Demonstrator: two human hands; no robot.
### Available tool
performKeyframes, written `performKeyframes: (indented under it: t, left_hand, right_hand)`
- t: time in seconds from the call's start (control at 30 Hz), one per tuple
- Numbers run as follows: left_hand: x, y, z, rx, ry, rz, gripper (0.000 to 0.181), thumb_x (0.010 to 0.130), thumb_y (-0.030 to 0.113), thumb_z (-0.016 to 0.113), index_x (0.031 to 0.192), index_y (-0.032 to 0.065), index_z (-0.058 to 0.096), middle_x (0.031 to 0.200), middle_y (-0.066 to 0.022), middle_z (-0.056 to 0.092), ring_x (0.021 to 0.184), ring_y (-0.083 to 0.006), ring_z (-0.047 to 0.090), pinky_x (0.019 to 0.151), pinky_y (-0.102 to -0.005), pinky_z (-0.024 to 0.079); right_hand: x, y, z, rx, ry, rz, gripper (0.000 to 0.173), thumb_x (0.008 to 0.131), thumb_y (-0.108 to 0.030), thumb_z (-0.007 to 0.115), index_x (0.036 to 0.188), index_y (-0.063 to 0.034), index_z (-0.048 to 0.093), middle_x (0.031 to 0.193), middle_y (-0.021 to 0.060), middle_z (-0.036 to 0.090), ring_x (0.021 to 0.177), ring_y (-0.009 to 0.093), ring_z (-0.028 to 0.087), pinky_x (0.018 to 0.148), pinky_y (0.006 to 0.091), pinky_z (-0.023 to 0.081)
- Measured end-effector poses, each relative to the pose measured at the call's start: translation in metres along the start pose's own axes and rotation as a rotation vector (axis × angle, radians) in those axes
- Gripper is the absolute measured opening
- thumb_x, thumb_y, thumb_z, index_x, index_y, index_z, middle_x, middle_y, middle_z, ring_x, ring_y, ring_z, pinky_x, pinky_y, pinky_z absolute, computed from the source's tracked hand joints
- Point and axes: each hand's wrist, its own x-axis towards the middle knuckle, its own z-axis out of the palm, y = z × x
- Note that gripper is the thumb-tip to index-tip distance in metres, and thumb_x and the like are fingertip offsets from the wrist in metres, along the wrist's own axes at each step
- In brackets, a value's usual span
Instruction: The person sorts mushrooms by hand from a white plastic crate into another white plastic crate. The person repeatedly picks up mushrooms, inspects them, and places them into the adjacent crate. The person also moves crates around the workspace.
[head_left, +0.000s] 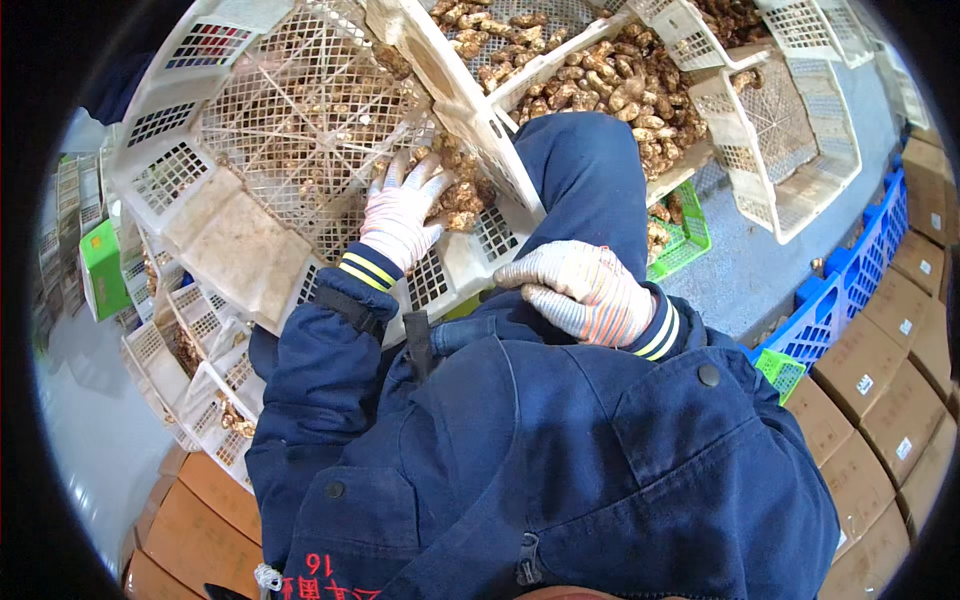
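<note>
My left hand (395, 217), in a striped knit glove, reaches into a white plastic lattice crate (277, 105). Its fingers are spread over the crate's near right corner, against a small pile of brown mushrooms (463, 193). Nothing shows in its grasp. Over my right thigh, my right hand (581, 294) is loosely curled in a similar glove; its palm faces away, so whether it holds anything is hidden. More brown mushrooms show through the crate's mesh floor. A second white crate (525, 82), just beyond my right knee, is heaped with mushrooms.
A tilted white crate (814, 150) stands at right, beside a blue plastic pallet (817, 315). Cardboard cartons (862, 382) are stacked at right, with more cartons (195, 532) at lower left. A green basket (686, 240) holds mushrooms near my knee. White crates (214, 375) stand at left.
</note>
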Motion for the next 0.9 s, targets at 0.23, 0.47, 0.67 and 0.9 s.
performKeyframes:
  t: [0.23, 0.47, 0.67, 0.9]
  left_hand:
    - [-0.001, -0.015, -0.011, 0.091, -0.076, -0.221, 0.06, 0.065, 0.017, 0.078, 0.121, 0.0211, 0.057, 0.128, -0.0124, 0.049, 0.118, -0.0325, 0.046, 0.098, -0.0447, 0.039]
    - [-0.018, -0.027, -0.003, 0.032, -0.084, -0.171, 0.043, 0.068, 0.016, 0.075, 0.109, 0.0154, 0.061, 0.121, -0.0125, 0.053, 0.11, -0.0318, 0.051, 0.092, -0.0407, 0.045]
    - [-0.058, -0.051, -0.016, -0.043, -0.085, -0.333, 0.02, 0.069, 0.009, 0.073, 0.088, 0.0133, 0.066, 0.105, -0.0094, 0.059, 0.097, -0.0306, 0.057, 0.083, -0.0394, 0.049]
    - [-0.093, -0.012, -0.022, -0.524, 0.132, 0.021, 0.034, 0.075, 0.011, 0.06, 0.11, 0.0111, 0.062, 0.108, -0.0139, 0.06, 0.101, -0.0332, 0.056, 0.089, -0.0399, 0.046]
  right_hand:
    - [0.009, -0.004, 0.0, 0.065, 0.003, 0.203, 0.024, 0.086, -0.015, 0.053, 0.106, -0.005, 0.062, 0.093, 0.0141, 0.065, 0.089, 0.032, 0.062, 0.08, 0.0381, 0.049]
    - [0.011, -0.006, 0.003, -0.062, 0.031, 0.089, 0.022, 0.087, -0.016, 0.055, 0.104, -0.0051, 0.063, 0.089, 0.0135, 0.064, 0.087, 0.031, 0.062, 0.077, 0.0374, 0.05]
    - [0.023, -0.017, -0.004, -0.171, 0.066, 0.084, 0.021, 0.087, -0.018, 0.055, 0.103, -0.0071, 0.062, 0.089, 0.0124, 0.063, 0.086, 0.03, 0.062, 0.077, 0.0367, 0.05]
    - [0.071, 0.001, 0.034, -0.666, -0.265, 0.132, 0.03, 0.08, -0.019, 0.054, 0.106, -0.0045, 0.059, 0.096, 0.0162, 0.059, 0.093, 0.033, 0.06, 0.079, 0.0431, 0.049]
